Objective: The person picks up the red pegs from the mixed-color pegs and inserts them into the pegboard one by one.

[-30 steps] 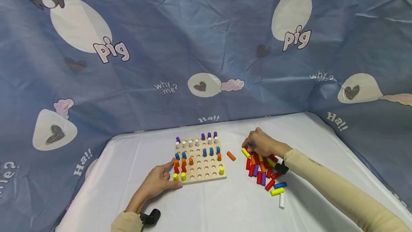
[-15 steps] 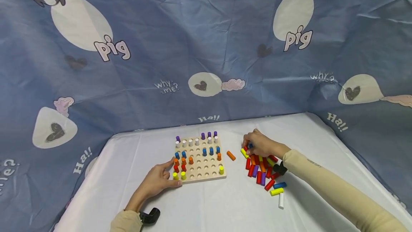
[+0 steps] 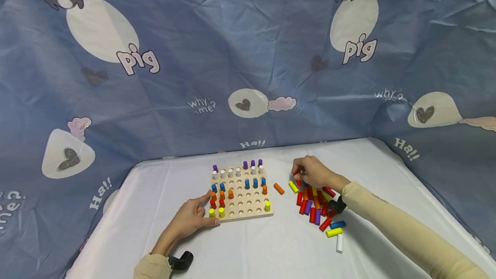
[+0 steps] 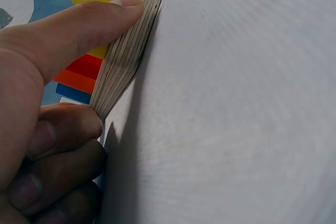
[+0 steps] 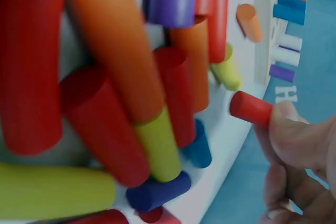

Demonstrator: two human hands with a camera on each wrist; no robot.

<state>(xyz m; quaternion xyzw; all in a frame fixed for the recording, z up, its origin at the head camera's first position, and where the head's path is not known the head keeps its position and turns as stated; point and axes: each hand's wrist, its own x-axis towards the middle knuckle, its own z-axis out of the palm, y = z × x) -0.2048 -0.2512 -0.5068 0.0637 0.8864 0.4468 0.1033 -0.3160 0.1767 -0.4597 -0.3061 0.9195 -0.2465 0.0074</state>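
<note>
My left hand [image 3: 190, 218] holds the near left corner of a wooden pegboard [image 3: 248, 215]. In the left wrist view the thumb [image 4: 105, 18] lies against the board's layered edge [image 4: 123, 56], and the other fingers are curled at its side. Coloured pegs stand in part of the holes: purple, white, blue, orange, red and yellow. Over the far side of a pile of loose pegs [image 3: 313, 215], my right hand [image 3: 315, 172] pinches a red peg [image 5: 251, 107] between thumb and forefinger. The peg sticks out past the fingertips, apart from the pile.
One orange peg [image 3: 278, 188] lies alone between board and pile. At the pile's near end are a blue peg [image 3: 338, 224], a yellow peg [image 3: 334, 232] and a white peg [image 3: 339, 243]. A printed blue curtain [image 3: 248, 55] hangs behind the white-covered table [image 3: 248, 253].
My right hand has lifted slightly from the far part of the pile, and a red peg now shows in its fingers. The left hand stays at the board's corner.
</note>
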